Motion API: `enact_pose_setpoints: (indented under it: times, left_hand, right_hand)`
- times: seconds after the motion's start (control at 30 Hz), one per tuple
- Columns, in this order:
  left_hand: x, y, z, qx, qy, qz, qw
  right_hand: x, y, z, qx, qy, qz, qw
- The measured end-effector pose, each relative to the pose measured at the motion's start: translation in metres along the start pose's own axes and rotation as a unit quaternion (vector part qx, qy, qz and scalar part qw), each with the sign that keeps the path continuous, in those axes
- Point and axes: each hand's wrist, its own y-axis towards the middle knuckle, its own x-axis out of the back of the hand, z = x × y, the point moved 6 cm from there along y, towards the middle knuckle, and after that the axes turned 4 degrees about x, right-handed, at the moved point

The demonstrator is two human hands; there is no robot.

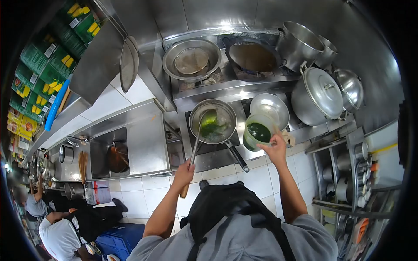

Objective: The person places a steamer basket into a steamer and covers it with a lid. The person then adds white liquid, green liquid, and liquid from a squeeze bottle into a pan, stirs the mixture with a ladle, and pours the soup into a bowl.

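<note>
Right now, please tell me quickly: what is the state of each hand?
Left hand: closed, holding the long-handled ladle.
Right hand: closed on the side of the container of green liquid.

Both arms [292,191] reach forward, the left hand [183,175] clenched, the right hand [275,150] pinching.

At upper left we see stacked green packs [32,67] with yellow pictures. Below them we find a rectangular stainless-steel sink basin [99,143], a bundle of thin brown sticks [82,165] just beside it. A large, silver, round-lidded metal pot [302,104] stands to our right.
</note>
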Motion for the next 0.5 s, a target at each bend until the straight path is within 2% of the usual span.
enact_pose_setpoints:
  times: [0.1, 0.13, 0.2, 0.27, 0.37, 0.43, 0.47, 0.5]
  left_hand:
    - [-0.031, 0.039, -0.01, -0.111, 0.013, -0.079, 0.991]
    - [-0.039, 0.031, -0.02, -0.111, 0.011, -0.079, 0.991]
    - [-0.058, 0.012, -0.04, -0.007, -0.129, 0.034, 0.991]
    - [-0.061, -0.002, -0.027, -0.021, -0.137, 0.061, 0.988]
    - [-0.045, -0.033, -0.009, 0.007, -0.118, 0.077, 0.99]
    - [-0.021, -0.045, 0.005, 0.022, -0.012, 0.014, 1.0]
    - [-0.011, -0.036, 0.022, -0.001, 0.058, -0.049, 0.997]
    - [-0.001, -0.026, 0.032, -0.065, 0.116, -0.088, 0.987]
  right_hand:
    - [0.019, -0.025, -0.014, -0.024, -0.014, -0.002, 1.0]
    - [0.024, -0.032, -0.019, -0.034, -0.029, -0.002, 0.999]
    - [0.032, -0.041, -0.004, -0.049, -0.046, -0.005, 0.998]
    - [0.039, -0.05, 0.014, -0.037, 0.009, -0.046, 0.998]
    - [0.051, -0.064, 0.012, -0.055, 0.014, -0.051, 0.997]
    - [0.058, -0.07, 0.017, -0.047, 0.024, -0.062, 0.997]
    - [0.061, -0.073, 0.017, -0.048, 0.024, -0.068, 0.996]
    - [0.064, -0.076, 0.018, -0.048, 0.024, -0.073, 0.996]
